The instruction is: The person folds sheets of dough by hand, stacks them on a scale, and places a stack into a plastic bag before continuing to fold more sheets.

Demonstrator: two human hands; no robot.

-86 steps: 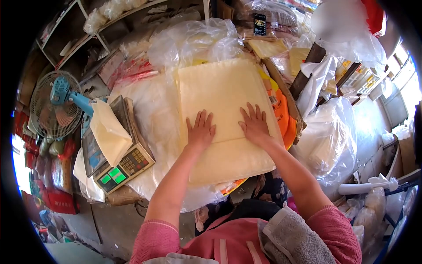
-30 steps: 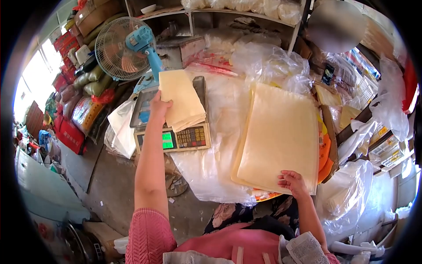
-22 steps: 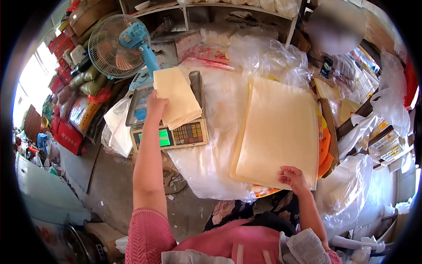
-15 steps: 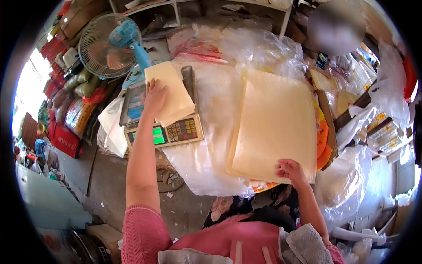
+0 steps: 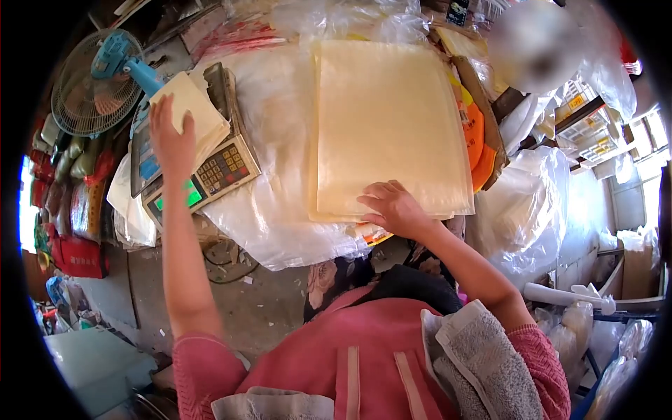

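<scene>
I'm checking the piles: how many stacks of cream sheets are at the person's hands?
2: a smaller stack on the scale, at the left hand, and a larger stack at the right hand. Other stacks elsewhere may be hidden.

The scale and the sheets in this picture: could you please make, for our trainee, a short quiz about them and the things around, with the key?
1. Which sheets is each hand at?
2. True or false: in the picture, the fan stands to the left of the scale.
3. The scale's display glows: a) red, b) green, c) blue.

Key:
1. The left hand is at the small sheets on the scale; the right hand is at the near edge of the large sheets.
2. True.
3. b
</scene>
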